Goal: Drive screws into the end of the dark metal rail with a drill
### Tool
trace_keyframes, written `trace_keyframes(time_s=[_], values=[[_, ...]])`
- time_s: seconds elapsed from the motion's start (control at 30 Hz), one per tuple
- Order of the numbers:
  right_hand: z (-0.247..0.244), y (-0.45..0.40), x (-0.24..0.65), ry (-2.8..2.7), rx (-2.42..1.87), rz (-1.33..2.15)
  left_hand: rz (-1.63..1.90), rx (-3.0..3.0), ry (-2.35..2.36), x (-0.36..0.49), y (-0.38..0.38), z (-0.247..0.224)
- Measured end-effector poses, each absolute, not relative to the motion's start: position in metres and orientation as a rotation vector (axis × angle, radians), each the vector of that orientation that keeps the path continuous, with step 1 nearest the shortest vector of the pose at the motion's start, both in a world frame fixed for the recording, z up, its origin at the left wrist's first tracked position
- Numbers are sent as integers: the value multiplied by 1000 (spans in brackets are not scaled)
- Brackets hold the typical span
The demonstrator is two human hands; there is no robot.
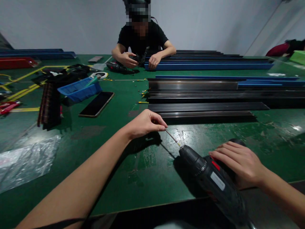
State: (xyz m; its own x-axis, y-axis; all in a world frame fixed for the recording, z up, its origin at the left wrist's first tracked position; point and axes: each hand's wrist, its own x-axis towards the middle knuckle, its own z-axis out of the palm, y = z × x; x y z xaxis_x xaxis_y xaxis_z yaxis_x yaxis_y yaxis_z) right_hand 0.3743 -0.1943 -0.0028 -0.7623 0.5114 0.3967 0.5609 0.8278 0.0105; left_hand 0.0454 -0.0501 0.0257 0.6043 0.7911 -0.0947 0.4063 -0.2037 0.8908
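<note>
Your left hand point(146, 124) is pinched nearly closed, thumb and index finger meeting on the far end of a long, thin driver bit point(172, 135). The bit slants down from your fingertips point(165, 127) to the nose of the black power drill point(202, 167), where its other end meets the chuck point(187, 154). Your right hand point(238, 160) is curled around the drill's handle, fingers bent over it; the palm side is hidden, so you cannot tell how tightly it grips. The drill is over the near edge of the green table point(114, 190), chuck pointing forward and left. Just beyond your left hand lie long black profiles point(207, 107).
</note>
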Motion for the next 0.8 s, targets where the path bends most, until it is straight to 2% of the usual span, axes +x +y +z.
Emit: trace_keyframes(time_s=[0.43,0.63,0.8], values=[[-5,-195,374,-2600,-798,-225,483,1703,910,38,-51,37],[-8,-197,376,-2566,-808,-241,941,2130,1276,10,-39,49],[-11,-199,378,-2529,-818,-251,854,2623,1285,0,-26,28]])
